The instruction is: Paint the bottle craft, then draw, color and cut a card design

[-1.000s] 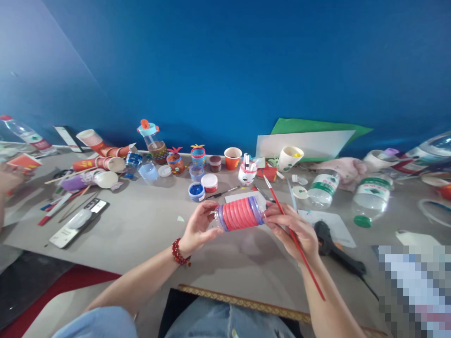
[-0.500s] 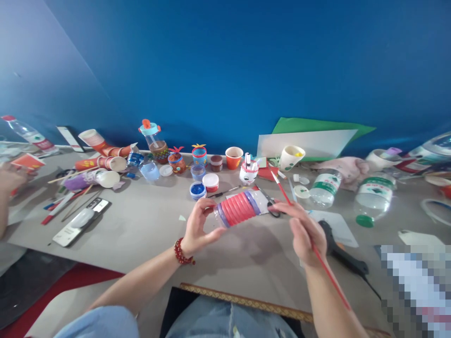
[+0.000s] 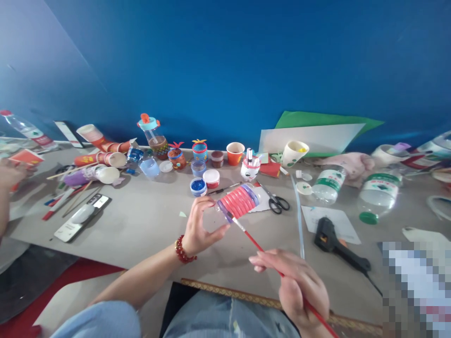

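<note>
My left hand [image 3: 202,227] grips the clear end of a ribbed plastic bottle piece [image 3: 239,202], tilted above the table, with its middle painted pink-red and purple bands at both ends. Closed around a red-handled paintbrush [image 3: 254,241], my right hand [image 3: 294,279] is lower and to the right. The brush tip touches the bottle piece near its left purple band. Just behind are an uncovered jar of blue paint [image 3: 198,187] and a white-lidded jar [image 3: 211,179]. Black-handled scissors [image 3: 278,203] lie to the right of the bottle piece.
A black glue gun [image 3: 329,237] rests on white paper at right, near clear bottles [image 3: 329,184]. Painted pots [image 3: 177,159] and cups line the wall. A phone [image 3: 82,218] lies at left, and another person's hand [image 3: 12,173] is at the far left.
My right hand has moved down toward me, and the brush has swung round so its tip meets the bottle piece. My left hand keeps its hold. The scissors and glue gun are now more exposed.
</note>
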Motion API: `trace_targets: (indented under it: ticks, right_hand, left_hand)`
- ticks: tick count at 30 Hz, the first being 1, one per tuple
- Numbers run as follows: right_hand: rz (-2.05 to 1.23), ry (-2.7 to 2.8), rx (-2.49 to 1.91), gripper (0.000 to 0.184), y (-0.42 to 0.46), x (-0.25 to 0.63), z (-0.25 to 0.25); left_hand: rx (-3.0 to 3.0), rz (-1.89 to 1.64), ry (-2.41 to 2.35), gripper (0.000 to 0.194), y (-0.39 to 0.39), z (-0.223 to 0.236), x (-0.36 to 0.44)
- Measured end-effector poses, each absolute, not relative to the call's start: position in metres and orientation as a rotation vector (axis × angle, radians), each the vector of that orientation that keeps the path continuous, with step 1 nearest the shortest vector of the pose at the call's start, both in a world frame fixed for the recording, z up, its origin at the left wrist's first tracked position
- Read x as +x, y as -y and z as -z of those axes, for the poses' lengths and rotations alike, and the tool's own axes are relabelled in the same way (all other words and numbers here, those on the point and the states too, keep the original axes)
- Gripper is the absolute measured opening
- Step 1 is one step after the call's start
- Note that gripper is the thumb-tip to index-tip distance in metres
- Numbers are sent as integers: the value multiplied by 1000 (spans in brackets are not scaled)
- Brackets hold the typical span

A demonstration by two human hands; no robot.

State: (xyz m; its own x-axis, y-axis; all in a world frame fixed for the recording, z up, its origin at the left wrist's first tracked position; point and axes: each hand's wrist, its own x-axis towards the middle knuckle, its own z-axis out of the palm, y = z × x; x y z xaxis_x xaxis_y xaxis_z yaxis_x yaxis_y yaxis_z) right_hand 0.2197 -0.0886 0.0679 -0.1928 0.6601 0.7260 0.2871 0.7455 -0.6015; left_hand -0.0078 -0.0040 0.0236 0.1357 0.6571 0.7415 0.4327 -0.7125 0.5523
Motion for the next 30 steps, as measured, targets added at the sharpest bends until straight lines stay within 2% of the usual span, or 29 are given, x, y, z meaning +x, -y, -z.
trace_targets:
  ticks: [30]
  right_hand:
    - [-442, 1831, -752, 40, 89, 221, -70]
  left_hand:
    - [2268, -1579, -1127, 59, 6, -29, -6]
